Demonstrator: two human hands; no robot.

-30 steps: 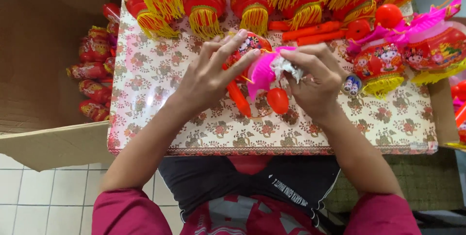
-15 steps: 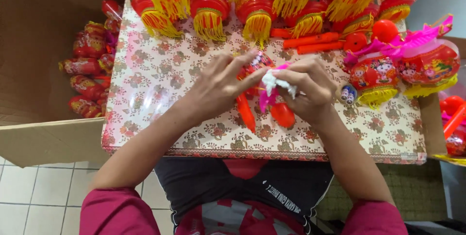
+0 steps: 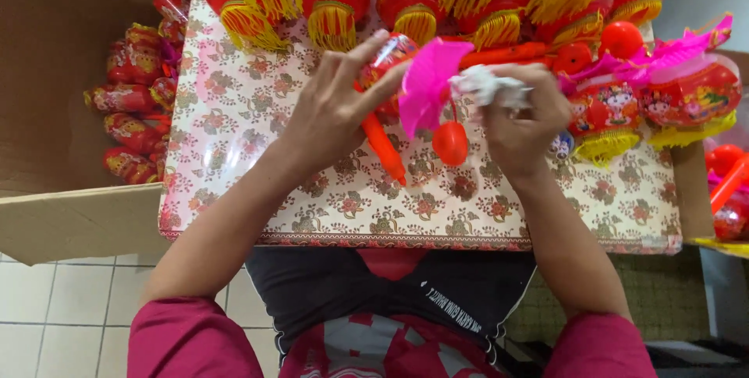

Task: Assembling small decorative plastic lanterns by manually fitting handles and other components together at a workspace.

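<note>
Standing over the patterned surface (image 3: 257,113), the person works with both hands raised just above it. The left hand (image 3: 331,109) grips a small red lantern (image 3: 388,54) wrapped in clear film, fingers spread around its body, and an orange stick (image 3: 384,148) slants down from under that hand toward the person. Beside the lantern sits a bright pink fan-shaped piece (image 3: 425,81), touching the left fingertips, with a round red ball (image 3: 450,142) hanging just below it. The right hand (image 3: 523,117) is closed around a crumpled white wad (image 3: 490,85), which is pressed against the pink piece's edge. Along the far side of the surface lies a row of red lanterns with yellow tassels (image 3: 331,23), and to the right rest more lanterns (image 3: 690,97) with pink fittings and loose orange sticks (image 3: 507,54). On the left, an open cardboard box (image 3: 55,113) holds a stack of wrapped red lanterns (image 3: 133,105). White floor tiles (image 3: 62,315) show below the box, and the person's pink sleeves (image 3: 191,339) frame the bottom of the view.
</note>
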